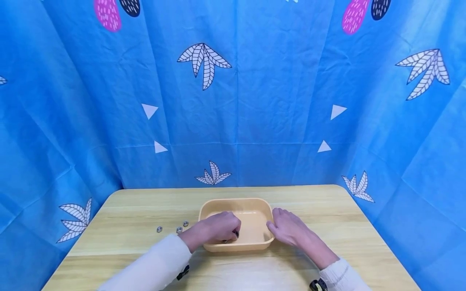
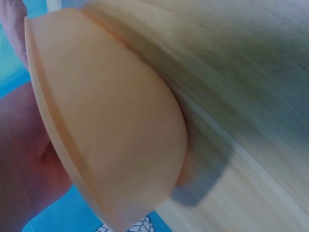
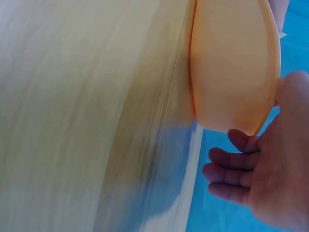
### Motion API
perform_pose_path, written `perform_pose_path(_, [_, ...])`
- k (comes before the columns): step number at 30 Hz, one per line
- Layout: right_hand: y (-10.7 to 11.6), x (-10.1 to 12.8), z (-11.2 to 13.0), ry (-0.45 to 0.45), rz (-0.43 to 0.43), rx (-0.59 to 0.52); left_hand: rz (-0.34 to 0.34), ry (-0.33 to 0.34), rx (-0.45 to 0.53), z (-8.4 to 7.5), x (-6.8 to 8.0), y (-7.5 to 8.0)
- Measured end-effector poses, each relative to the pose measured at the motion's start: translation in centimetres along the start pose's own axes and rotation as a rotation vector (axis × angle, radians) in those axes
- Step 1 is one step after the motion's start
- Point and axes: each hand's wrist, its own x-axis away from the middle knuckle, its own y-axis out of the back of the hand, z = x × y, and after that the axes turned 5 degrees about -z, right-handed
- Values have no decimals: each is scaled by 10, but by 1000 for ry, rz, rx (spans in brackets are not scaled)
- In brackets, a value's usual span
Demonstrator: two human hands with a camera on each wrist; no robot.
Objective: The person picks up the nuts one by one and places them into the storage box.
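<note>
One tray [image 1: 255, 227] on table [image 1: 327, 210]; right hand [image 1: 289, 227] pinches its right rim. Left hand [image 1: 222, 224], inside, curled round small dark metal [image 1: 236, 234], count unclear. Three nuts [image 1: 179, 230] left of tray.

There's room to pass over the tabletop [image 1: 349, 226] at lower right, and between the forearms at bottom centre. In the lower middle, the tray [image 1: 236, 246] walls block sideways reach; its right half opens upward, the left hand [image 1: 220, 226] crowding its left. Nuts [image 1: 159, 229] dot the lower left; the curtain [image 1: 236, 117] closes off the top.
</note>
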Motion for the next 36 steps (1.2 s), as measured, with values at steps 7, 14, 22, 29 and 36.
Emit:
perform_pose_path(7, [-2, 0, -1, 21, -24, 9, -5, 22, -9, -5, -4, 0])
perform_pose_path(14, [-5, -4, -2, 20, 4, -6, -3, 35, 10, -1, -3, 1])
perform_pose_path(22, [-5, -2, -2, -9, 27, -29, -48, 1, 36, 8, 3, 0])
perform_pose_path(29, [-6, -2, -3, -31, 27, -30, -113, -39, 13, 11, 12, 9])
perform_pose_path(36, [-7, -3, -2, -29, 21, -40, -224, -26, -9, 18, 28, 14])
